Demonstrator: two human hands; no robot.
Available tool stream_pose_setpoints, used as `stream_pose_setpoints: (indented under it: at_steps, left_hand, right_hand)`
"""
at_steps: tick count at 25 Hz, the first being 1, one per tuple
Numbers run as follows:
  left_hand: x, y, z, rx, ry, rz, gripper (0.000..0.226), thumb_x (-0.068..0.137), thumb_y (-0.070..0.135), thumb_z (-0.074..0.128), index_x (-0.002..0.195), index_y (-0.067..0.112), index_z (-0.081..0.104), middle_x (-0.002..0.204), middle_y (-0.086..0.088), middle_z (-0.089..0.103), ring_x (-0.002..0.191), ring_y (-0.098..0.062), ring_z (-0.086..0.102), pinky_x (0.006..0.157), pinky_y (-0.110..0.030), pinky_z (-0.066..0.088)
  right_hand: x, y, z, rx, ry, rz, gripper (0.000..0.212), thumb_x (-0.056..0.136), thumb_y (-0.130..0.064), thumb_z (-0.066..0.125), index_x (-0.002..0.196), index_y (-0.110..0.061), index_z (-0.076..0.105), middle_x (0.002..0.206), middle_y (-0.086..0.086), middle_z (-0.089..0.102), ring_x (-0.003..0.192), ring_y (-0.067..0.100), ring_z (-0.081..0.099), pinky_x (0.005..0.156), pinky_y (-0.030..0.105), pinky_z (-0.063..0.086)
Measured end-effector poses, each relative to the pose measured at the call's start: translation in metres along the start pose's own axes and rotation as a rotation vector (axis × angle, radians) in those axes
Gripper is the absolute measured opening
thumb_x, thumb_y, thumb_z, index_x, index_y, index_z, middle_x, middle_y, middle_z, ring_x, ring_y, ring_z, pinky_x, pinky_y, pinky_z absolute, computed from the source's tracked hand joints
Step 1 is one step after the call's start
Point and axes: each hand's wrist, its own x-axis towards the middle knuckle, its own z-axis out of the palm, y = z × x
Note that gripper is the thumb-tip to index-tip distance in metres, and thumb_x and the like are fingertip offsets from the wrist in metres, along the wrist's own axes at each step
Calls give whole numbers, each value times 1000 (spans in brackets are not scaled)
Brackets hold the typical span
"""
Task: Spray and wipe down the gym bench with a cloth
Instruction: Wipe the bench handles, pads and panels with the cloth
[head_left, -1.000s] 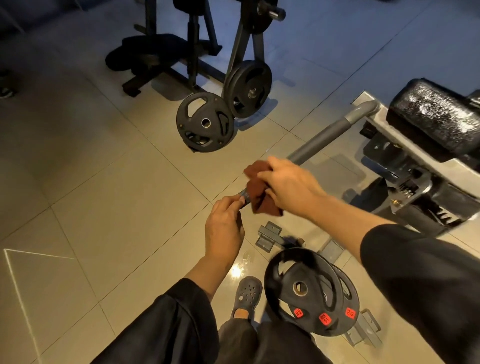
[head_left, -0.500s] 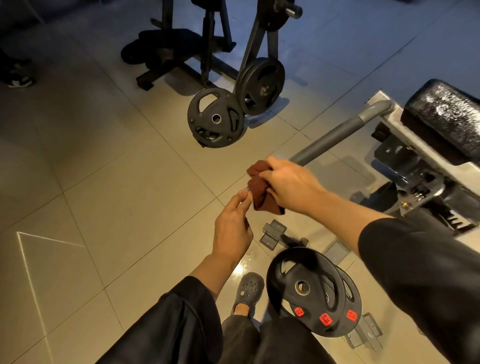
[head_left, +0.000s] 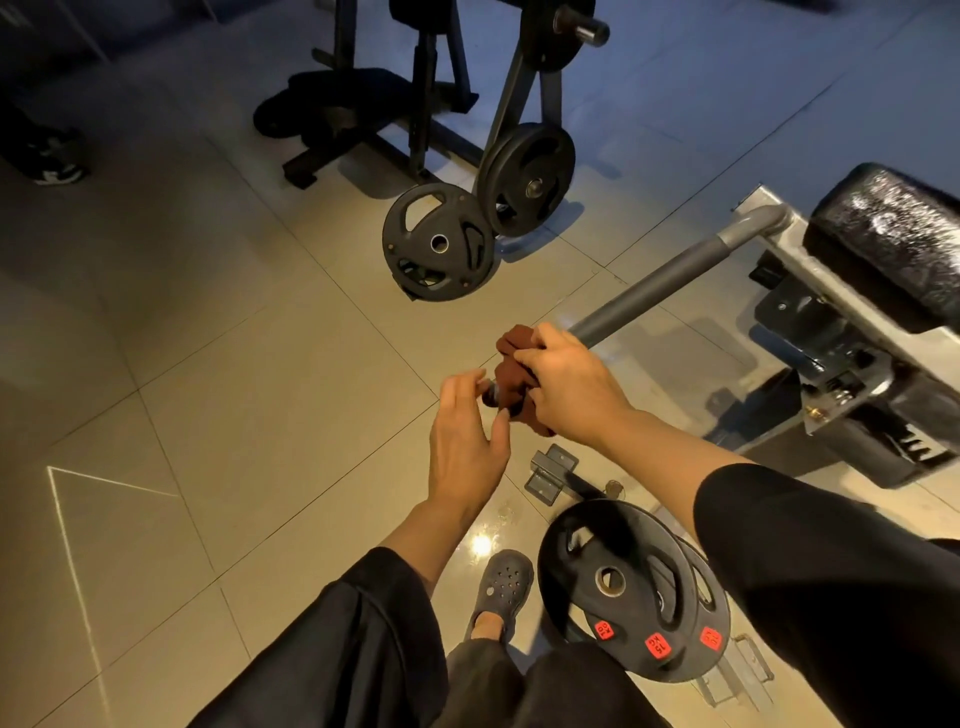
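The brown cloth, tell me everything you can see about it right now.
The brown cloth is a dark reddish-brown rag, soft and bunched into folds. It is wrapped around the near end of the grey bar that juts out from the bench frame. The right hand clamps it against the bar from above, and a loose corner hangs below that hand. The left hand is open beside the bar's tip; whether it touches the cloth is unclear.

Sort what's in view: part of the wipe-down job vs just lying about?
In the job:
- cloth, gripped by the right hand
- bar it wraps
- bench pad
- left hand, open at the bar's end

Lying about:
- near plates, red-stickered
- far plates
- rack
- floor bracket
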Motion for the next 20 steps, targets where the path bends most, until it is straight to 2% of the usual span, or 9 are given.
stream_pose_setpoints:
  at_steps: [2,4,7,8,10,12,13,15,20]
  left_hand:
    - [8,11,-1,55,-4,146,56,84,18,71,133,18,45,127,4,46,100,-3,46,84,-18,46]
    - [18,20,4,100,-97,227,58,84,23,71,135,19,43,130,3,46,104,-11,51,84,-27,52]
    - [28,27,16,225,-114,212,55,88,29,67,135,19,41,122,-4,55,97,-24,61,76,-38,56]
    - [30,28,20,278,-85,232,52,89,29,67,134,21,43,118,-5,58,92,-26,63,70,-39,56]
    - [35,33,26,363,-54,254,47,90,31,66,133,23,48,116,-7,59,93,-28,62,68,-38,56]
    - [41,36,27,422,-62,214,44,91,33,63,132,25,53,118,-5,57,101,-27,57,71,-38,54]
    - [42,36,26,429,-47,202,42,90,34,64,130,24,56,117,-4,59,101,-26,57,70,-37,53]
    - [40,30,24,408,-1,213,38,86,30,70,122,22,64,108,-3,63,92,-25,60,65,-35,52]
    - [20,-4,15,317,35,210,37,73,10,82,107,16,71,94,-4,66,78,-24,64,60,-35,56]
  right_hand:
    - [1,7,-10,216,-73,53,51,79,-5,70,128,-17,59,118,0,48,110,23,50,92,31,48]
    - [-1,12,-19,420,-96,106,53,79,4,62,126,-19,58,114,-1,53,107,20,53,82,24,48]
    - [-9,16,-32,616,-11,218,34,86,5,52,111,-18,49,100,6,57,94,24,59,72,31,55]
    - [-10,19,-36,539,69,223,26,88,2,51,106,-17,50,99,6,57,92,25,58,75,35,55]
    - [-11,29,-45,146,148,165,25,90,-5,52,112,-15,55,113,5,56,104,25,53,85,35,49]
    - [-13,38,-45,-176,73,50,42,91,-11,53,133,-16,50,137,5,49,128,24,41,105,36,37]
    - [-14,40,-44,-272,14,26,52,92,-14,54,142,-17,43,147,4,41,138,24,31,115,39,25]
    - [-15,42,-38,-406,-62,7,65,93,-18,56,151,-19,27,158,2,24,148,20,14,121,45,6]
    - [-12,39,-36,-463,-98,7,70,94,-19,55,153,-17,19,161,3,15,149,20,8,121,44,0]
